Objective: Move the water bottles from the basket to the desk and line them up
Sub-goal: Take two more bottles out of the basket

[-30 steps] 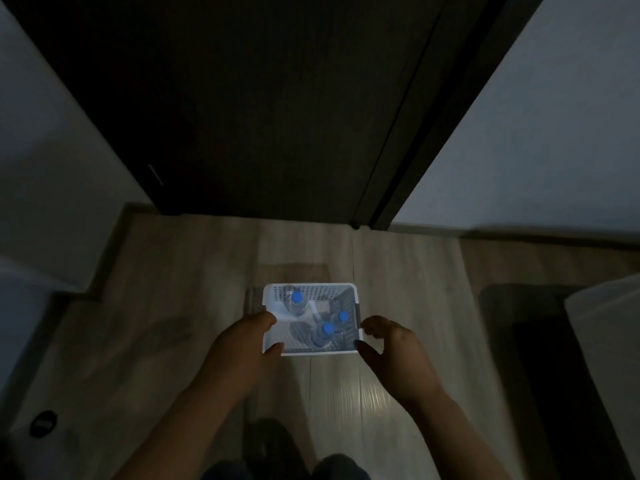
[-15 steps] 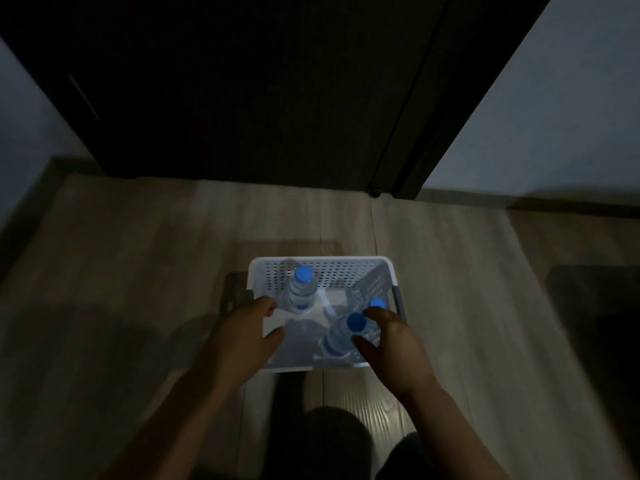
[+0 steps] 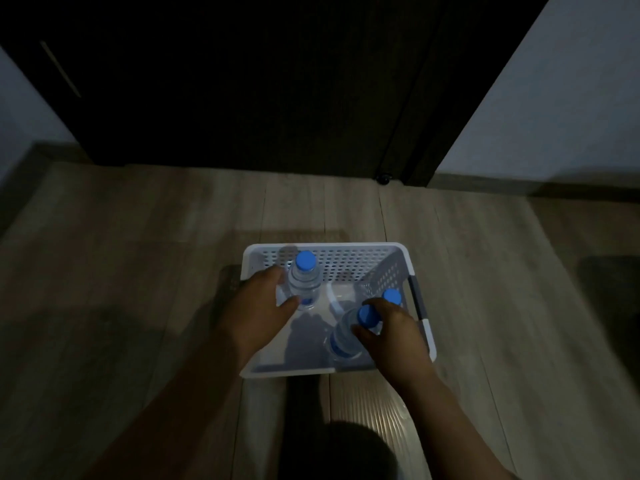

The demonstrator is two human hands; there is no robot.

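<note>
White basket: a perforated plastic tub sat on the floor in the lower middle of the frame, with a dark grey handle on its right rim.
Floor: pale wood-look planks, dimly lit, filled the lower half of the frame.
Left bottle: clear, with a blue cap, it stood upright in the basket's upper left corner.
Front bottle: clear, with a blue cap, it leaned inside the basket's right half, cap tilted toward the upper right.
Third bottle: only its blue cap showed, just beyond the front bottle, against the basket's right wall.
Left hand: it reached in over the left rim, fingers and thumb curled around the left bottle's body in a partial grip; how firmly they pressed could not be told.
Right hand: it wrapped around the neck and shoulder of the front bottle just under the cap, fingers closed on it.
Door: a dark panel filled the upper middle of the frame.
Walls: pale surfaces showed at the upper right and far upper left.
</note>
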